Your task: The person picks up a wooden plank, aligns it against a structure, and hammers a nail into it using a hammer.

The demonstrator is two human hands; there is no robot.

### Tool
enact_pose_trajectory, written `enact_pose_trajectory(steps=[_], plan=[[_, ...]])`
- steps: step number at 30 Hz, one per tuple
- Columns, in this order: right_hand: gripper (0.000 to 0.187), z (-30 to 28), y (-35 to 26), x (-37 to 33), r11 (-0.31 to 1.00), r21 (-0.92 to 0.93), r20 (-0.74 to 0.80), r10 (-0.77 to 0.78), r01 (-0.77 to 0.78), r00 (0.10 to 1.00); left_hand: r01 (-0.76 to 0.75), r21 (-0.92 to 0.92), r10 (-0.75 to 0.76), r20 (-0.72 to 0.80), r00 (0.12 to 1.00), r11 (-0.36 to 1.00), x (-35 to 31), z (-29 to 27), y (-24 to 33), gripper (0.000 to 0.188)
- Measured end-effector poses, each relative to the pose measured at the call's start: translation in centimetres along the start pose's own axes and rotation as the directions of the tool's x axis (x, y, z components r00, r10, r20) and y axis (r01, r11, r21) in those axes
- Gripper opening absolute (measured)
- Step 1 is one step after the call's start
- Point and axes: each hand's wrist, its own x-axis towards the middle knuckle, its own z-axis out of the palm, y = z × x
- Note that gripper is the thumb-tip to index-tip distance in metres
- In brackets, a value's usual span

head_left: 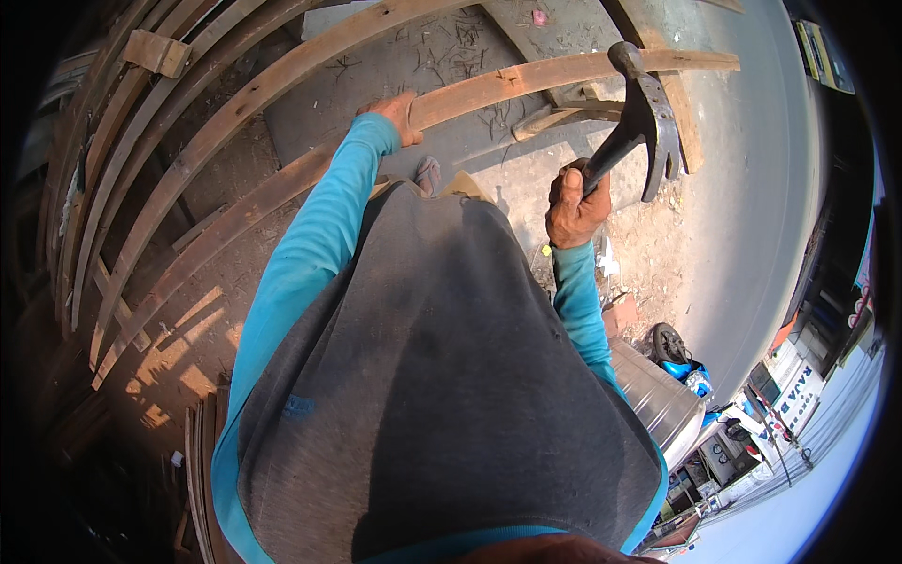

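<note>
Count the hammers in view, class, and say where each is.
1: the hammer is in the right grip, toward the picture's upper right. Others could be hidden.

Smooth, glossy metal hammer head (648,105), rough matt wooden plank (512,85), matt cloth shirt (451,367)

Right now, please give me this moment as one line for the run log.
left hand: holding plank | right hand: holding hammer by handle | left side: other planks
</note>
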Motion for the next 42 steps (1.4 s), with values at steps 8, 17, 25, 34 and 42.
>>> enact_pose_trajectory(steps=[8, 17, 25, 34, 42], plan=[[0.049, 0.5, 6.0, -0.9, 0.815, -0.551, 0.133, 0.297, -0.179, 0.945, -0.016, -0.001, 0.016, -0.065, 0.998, 1.0, 0.2, -0.2, 0.5, 0.066], [0.05, 1.7, -3.5, 3.5, 0.785, 0.33, -0.123, -0.515, 0.525, 0.848, -0.033, -0.004, 0.033, -0.055, 0.998, 0.999, 0.3, 1.0, -0.7, 0.068], [0.049, -0.5, 3.9, -0.7, 0.928, -0.291, 0.056, 0.261, -0.234, 0.964, -0.077, 0.08, 0.086, -0.114, 0.99, 0.994, 0.8, 0.8, -0.4, 0.073], [0.046, 0.1, 0.1, 2.4, 0.879, 0.364, -0.137, -0.277, 0.309, 0.951, -0.081, -0.023, 0.08, -0.061, 0.995, 0.996, 1.7, 1.3, -1.1, 0.071], [0.042, 2.2, -1.3, 3.9, 0.936, -0.046, 0.047, 0.352, -0.35, 0.935, -0.089, -0.073, 0.085, -0.06, 0.995, 0.993, 1.7, 1.7, -1.1, 0.064]])
